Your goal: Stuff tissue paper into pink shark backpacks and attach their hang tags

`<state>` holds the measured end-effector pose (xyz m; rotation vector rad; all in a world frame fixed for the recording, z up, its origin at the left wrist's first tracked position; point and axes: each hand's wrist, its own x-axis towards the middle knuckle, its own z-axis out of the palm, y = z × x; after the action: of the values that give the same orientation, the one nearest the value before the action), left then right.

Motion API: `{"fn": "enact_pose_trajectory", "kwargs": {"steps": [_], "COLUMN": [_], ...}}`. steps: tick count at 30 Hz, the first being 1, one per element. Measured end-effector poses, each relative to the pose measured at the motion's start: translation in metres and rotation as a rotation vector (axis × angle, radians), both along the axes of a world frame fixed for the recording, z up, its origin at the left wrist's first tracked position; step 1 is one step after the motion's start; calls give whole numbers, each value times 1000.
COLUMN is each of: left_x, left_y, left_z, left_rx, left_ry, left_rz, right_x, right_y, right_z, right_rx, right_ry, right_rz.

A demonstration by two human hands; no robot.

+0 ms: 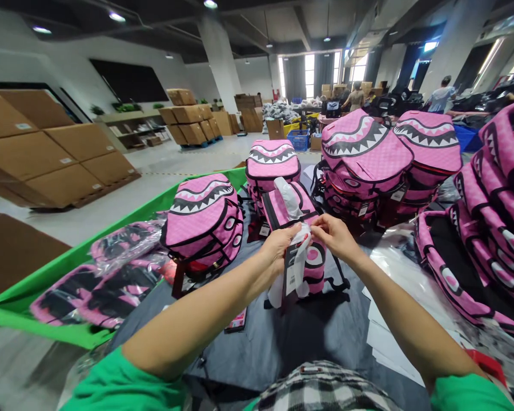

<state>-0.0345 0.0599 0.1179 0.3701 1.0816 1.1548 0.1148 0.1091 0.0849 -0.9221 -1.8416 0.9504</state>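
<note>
In front of me a pink backpack (316,274) with black trim stands on the dark table. A white, thin wrapping strip (298,264) hangs down its side, and another white piece lies over its top. My left hand (279,246) is closed on the strip, beside a dark hang tag (290,268) with a white label. My right hand (334,236) pinches the same strip from the other side, fingertips close to the left ones. What exactly lies under the strip is hidden.
Pink backpacks with shark-teeth print (203,220) stand around the table; more pink pieces (492,245) are stacked at right. White sheets (389,337) lie near my right forearm. A green-sided bin (68,260) holds plastic-wrapped bags at left. Cartons (51,148) and people (442,96) are farther off.
</note>
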Motion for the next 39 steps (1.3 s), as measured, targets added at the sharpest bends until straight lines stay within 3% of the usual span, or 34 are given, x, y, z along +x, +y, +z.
{"fn": "enact_pose_trajectory", "kwargs": {"steps": [5,12,16,21,24,26,29,33,35,37,38,39], "left_x": [5,0,-8,-11,-12,-15,-20,-14,-5,1,1,-3], "left_y": [-2,-2,-6,-8,-6,-9,-27,-78,-105,-122,-125,-125], "left_z": [4,-3,-4,-6,-8,-9,-16,-53,-81,-109,-121,-132], "left_rx": [-3,72,0,-93,-55,-58,-21,265,338,361,352,327], "left_ry": [-161,-235,-190,-198,-198,-138,-63,-42,8,104,141,173], "left_rz": [-27,-177,-166,-262,-272,-289,-314,-349,-543,-760,-767,-680], "right_x": [-18,-27,-24,-16,-13,-10,3,8,-10,-40,-56,-71], "right_y": [-15,-12,-13,-16,-14,-12,-9,11,29,49,59,70], "right_z": [-5,-13,-19,-4,7,11,22,59,79,93,97,99], "right_rx": [21,-47,-126,-539,-701,-722,-564,71,317,445,467,465], "right_ry": [60,-51,136,419,416,312,-23,-289,-358,-489,-567,-646], "right_rz": [-130,-115,-105,206,414,483,391,-35,-80,-70,-75,-95]}}
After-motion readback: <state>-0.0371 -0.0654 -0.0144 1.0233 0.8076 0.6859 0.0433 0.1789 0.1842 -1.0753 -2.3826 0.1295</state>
